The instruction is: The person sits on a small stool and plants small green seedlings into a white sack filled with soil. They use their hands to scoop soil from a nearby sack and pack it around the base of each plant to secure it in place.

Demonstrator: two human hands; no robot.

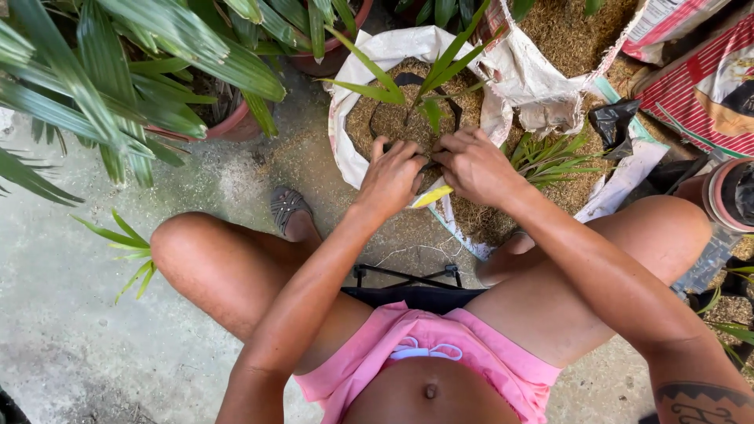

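A white sack (369,59) with its rim rolled down stands on the ground between my knees, filled with brown husk mix (385,118). A small green palm seedling (424,86) stands upright in it. My left hand (393,177) and my right hand (471,165) meet at the seedling's base, fingers pressed into the mix around the stem. A yellow leaf tip (432,196) pokes out below my hands. Whether either hand grips the stem is hidden by the fingers.
Potted palms in terracotta pots (228,126) crowd the upper left. More loose seedlings (550,157) lie on a husk pile at the right, beside a black bag (613,122) and a red striped sack (699,86). A small stool frame (408,275) is under me.
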